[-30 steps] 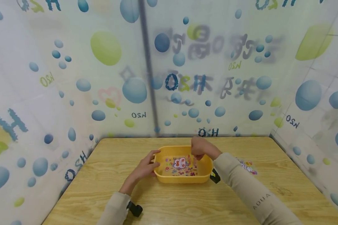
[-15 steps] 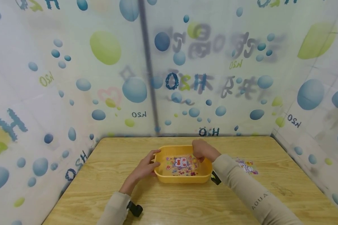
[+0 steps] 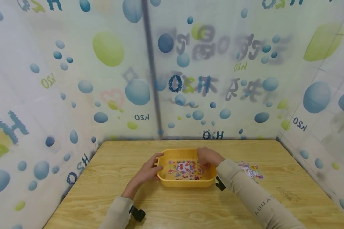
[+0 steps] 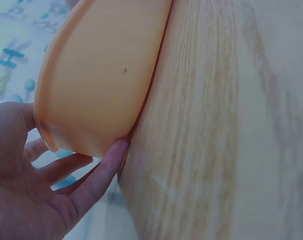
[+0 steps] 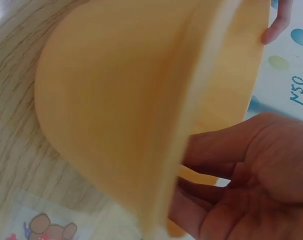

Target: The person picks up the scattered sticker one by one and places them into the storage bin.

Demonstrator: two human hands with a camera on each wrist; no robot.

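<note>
A yellow plastic tub sits on the wooden table. Printed on or lying over its floor is a colourful cartoon picture with a white face and a red bow. My left hand grips the tub's left end; in the left wrist view, thumb and fingers reach around the rim and outer wall. My right hand reaches over the right end into the tub, fingers bent downward. In the right wrist view the near wall hides its fingertips, so I cannot tell whether they pinch anything.
A clear sheet with cartoon figures lies on the table to the right of the tub, partly beside my right sleeve. A patterned curtain hangs behind the table's far edge.
My right hand has sunk lower into the tub and shifted slightly right, showing more of the cartoon picture. My left hand and the tub stay in place.
</note>
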